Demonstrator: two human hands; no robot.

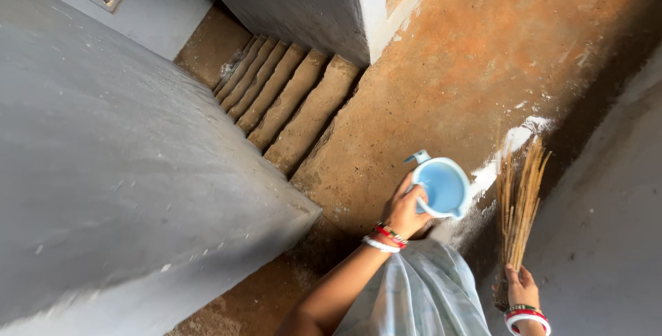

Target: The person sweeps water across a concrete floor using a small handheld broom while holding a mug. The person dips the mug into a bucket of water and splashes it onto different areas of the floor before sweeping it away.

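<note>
Blue plastic jug (443, 187) clamped in left grip (403, 210); right grip (518, 286) closed on twig broom (518, 195).

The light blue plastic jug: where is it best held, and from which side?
By its looped handle, from the near side. The light blue plastic jug has its spout pointing away and its handle toward the person, where the left hand already wraps it. The right hand holds the stick broom.

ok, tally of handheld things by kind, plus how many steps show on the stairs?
Light blue jug, in the left hand: 1
Stick broom, in the right hand: 1
Stair steps in view: about 6; the far ones are hard to separate
Total handheld things: 2
</note>
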